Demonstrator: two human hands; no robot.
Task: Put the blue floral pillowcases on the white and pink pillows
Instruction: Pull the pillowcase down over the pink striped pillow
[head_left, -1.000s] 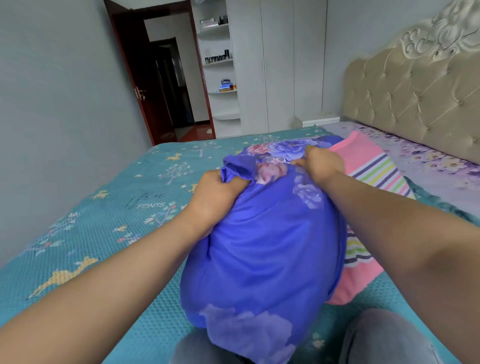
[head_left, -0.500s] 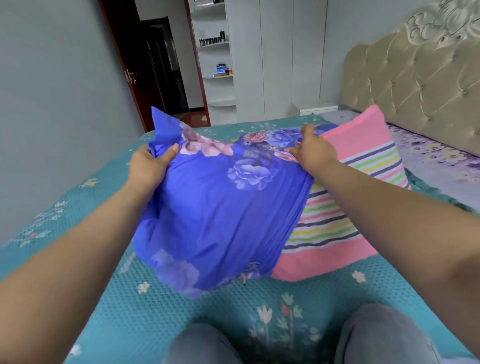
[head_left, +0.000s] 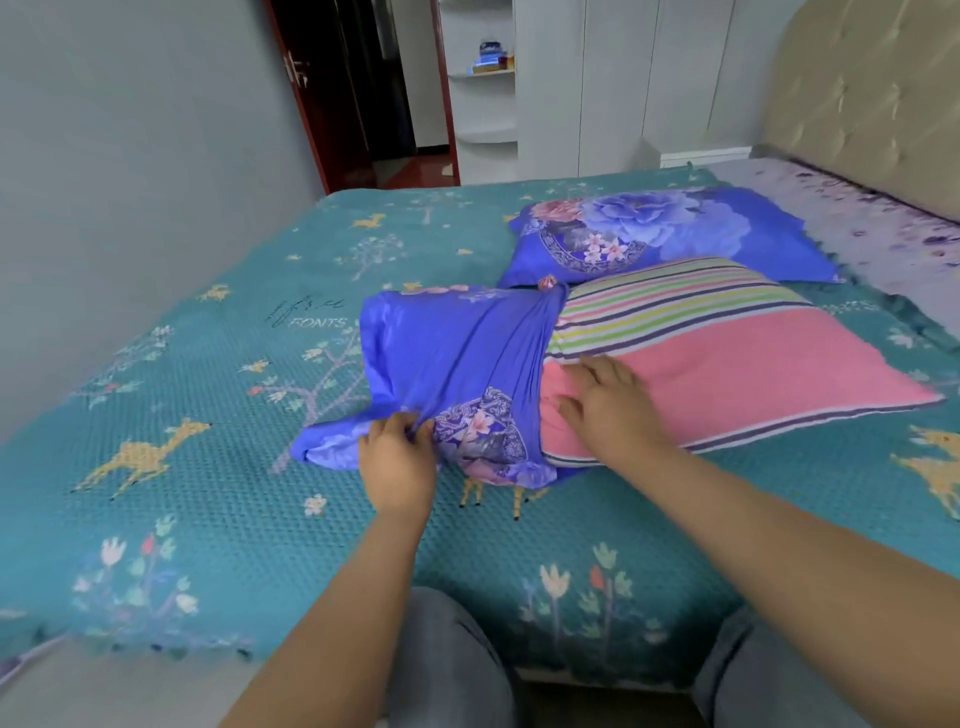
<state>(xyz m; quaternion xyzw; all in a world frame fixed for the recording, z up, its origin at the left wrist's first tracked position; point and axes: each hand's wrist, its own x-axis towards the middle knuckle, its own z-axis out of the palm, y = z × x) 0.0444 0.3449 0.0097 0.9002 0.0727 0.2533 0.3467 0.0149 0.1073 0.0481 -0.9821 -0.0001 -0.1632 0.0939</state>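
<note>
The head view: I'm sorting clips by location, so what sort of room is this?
Most likely a home bedroom: a bed under a teal patterned bedspread, a beige tufted padded headboard, and white tall wardrobe doors behind it.

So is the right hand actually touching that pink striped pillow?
Touching. The head view shows the right hand lying flat, fingers spread, on the pink striped pillow.

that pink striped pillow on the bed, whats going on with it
A person is pulling a blue floral pillowcase onto the pink striped pillow. The left hand grips bunched fabric at the case's near corner; the right hand rests flat on the pillow. Only the pillow's left end is covered. Another pillow behind is fully cased.
</note>
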